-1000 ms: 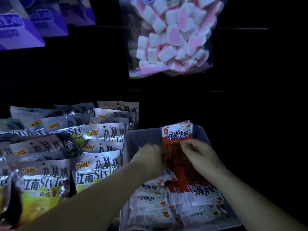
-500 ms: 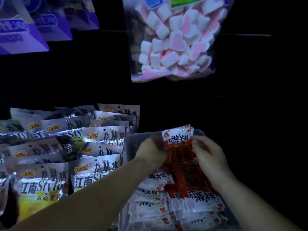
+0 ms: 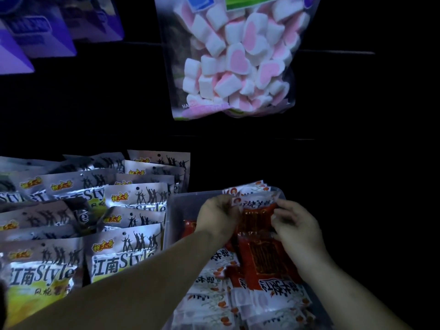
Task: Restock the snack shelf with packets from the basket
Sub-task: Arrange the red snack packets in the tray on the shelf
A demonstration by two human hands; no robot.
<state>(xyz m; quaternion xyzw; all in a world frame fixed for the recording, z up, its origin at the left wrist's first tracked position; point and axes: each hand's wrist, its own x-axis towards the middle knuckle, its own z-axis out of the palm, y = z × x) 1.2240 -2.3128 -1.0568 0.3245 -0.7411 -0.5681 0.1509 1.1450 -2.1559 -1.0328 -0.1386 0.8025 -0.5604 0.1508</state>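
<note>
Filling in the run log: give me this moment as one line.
left hand: grips red packets | right hand: grips red packets | where: far end of clear bin | beside: silver packets on left

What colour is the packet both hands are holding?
The packet is red with a white printed top band; head view.

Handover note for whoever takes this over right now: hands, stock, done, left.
Left hand: grips the left edge of the upright red packets.
Right hand: grips their right edge.
Stock: the held bunch stands at the far end of the clear bin; flat packets of the same kind lie in its near part. Silver Style packets stand in rows to the left.
Done: bunch gathered upright, not released.
Left: seat the bunch and let go, then deal with the flat ones.
</note>
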